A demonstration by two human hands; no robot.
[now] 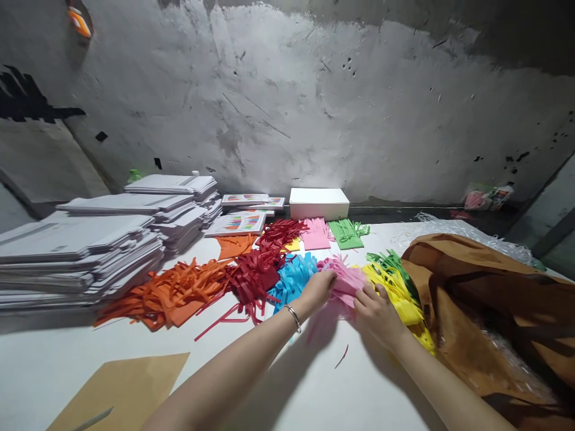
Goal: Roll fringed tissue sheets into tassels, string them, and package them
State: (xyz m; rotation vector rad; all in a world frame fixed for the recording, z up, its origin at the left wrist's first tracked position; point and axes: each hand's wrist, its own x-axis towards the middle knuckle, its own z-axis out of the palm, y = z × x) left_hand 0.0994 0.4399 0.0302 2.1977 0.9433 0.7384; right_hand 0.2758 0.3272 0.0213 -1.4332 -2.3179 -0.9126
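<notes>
A pile of pink fringed sheets (pixel 345 279), cut into thin strips, lies at the middle of the white table. My left hand (pixel 318 291), with a silver bangle at the wrist, pinches its left edge. On the pile's right side, the fingers of my right hand (pixel 376 312) are curled onto the pink strips. Blue fringe (pixel 294 276) lies just left of my left hand, with dark red fringe (pixel 257 278) and orange fringe (pixel 179 293) farther left. Yellow fringe (pixel 399 293) sits beside my right hand, with green fringe (pixel 393 263) behind it.
Stacks of white folded cardboard (pixel 76 239) stand at the left. Printed boxes (pixel 238 223) and a white box (pixel 318 203) are at the back, near smaller pink (pixel 315 234) and green bundles (pixel 347 234). A brown bag (pixel 494 287) fills the right. Brown paper (pixel 126 389) lies front left.
</notes>
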